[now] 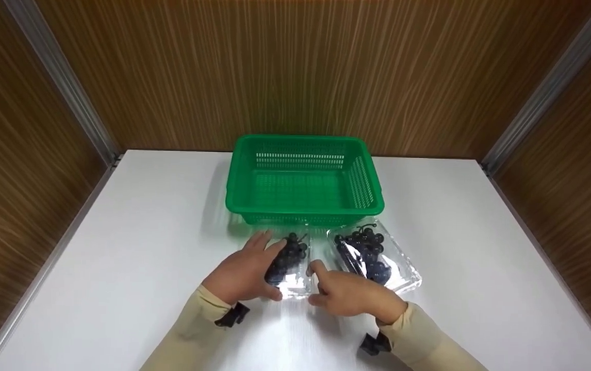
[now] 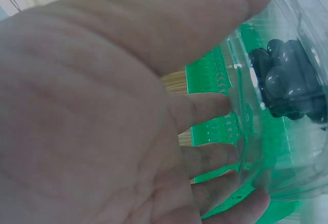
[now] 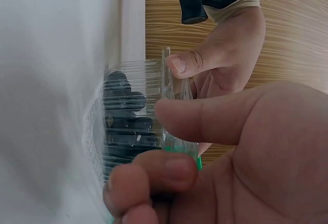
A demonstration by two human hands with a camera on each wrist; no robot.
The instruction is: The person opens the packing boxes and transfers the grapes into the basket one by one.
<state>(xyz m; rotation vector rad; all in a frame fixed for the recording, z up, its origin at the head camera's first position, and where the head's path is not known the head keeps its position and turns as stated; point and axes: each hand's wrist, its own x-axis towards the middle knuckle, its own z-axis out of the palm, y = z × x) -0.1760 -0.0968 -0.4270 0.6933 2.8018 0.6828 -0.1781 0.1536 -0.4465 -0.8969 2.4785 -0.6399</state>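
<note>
In the head view, a clear plastic box (image 1: 295,292) holds dark grapes (image 1: 293,251) and lies between the hands. My left hand (image 1: 246,270) holds its left side, fingers spread toward the far end and thumb at the near corner. The left wrist view shows fingertips against the clear wall. My right hand (image 1: 349,294) has thumb and bent index finger at the box's right edge; in the right wrist view the thumb (image 3: 205,119) meets the rim. Beyond that hand, a second clear box (image 1: 401,278) of dark grapes lies at an angle.
A green basket (image 1: 306,211) with slotted walls stands just behind both boxes, near the wood-patterned back wall (image 1: 300,67). The boxes rest on a white table (image 1: 135,247), which has wood-patterned panels on either side.
</note>
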